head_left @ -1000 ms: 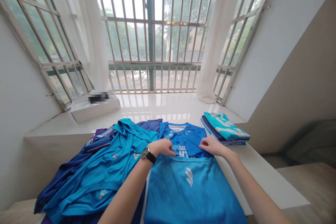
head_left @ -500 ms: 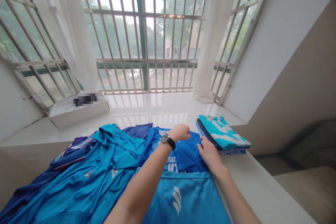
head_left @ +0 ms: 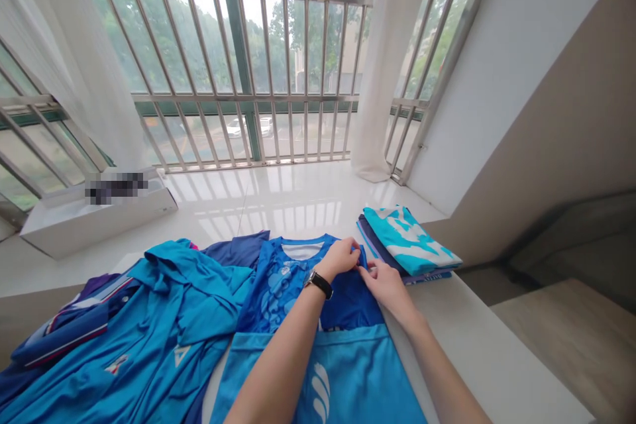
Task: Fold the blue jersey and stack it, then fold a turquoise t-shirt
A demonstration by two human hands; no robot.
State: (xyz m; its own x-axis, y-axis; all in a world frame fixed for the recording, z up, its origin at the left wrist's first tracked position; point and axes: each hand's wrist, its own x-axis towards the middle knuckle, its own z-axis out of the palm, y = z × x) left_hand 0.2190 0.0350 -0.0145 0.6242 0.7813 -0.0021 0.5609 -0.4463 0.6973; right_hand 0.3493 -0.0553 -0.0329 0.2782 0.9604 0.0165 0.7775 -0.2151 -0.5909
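Blue jersey, spread flat to the left of the folded stack.
We see the blue jersey (head_left: 278, 285) just beside the folded stack (head_left: 410, 242), its round collar level with it. The shoulder nearest the stack is gathered up; a lighter, straight-hemmed panel (head_left: 362, 368) with a white mark (head_left: 320, 392) covers the lower part.

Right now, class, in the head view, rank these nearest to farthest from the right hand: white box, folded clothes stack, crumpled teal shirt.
1. Folded clothes stack, on the right.
2. Crumpled teal shirt, on the left.
3. White box, far left.
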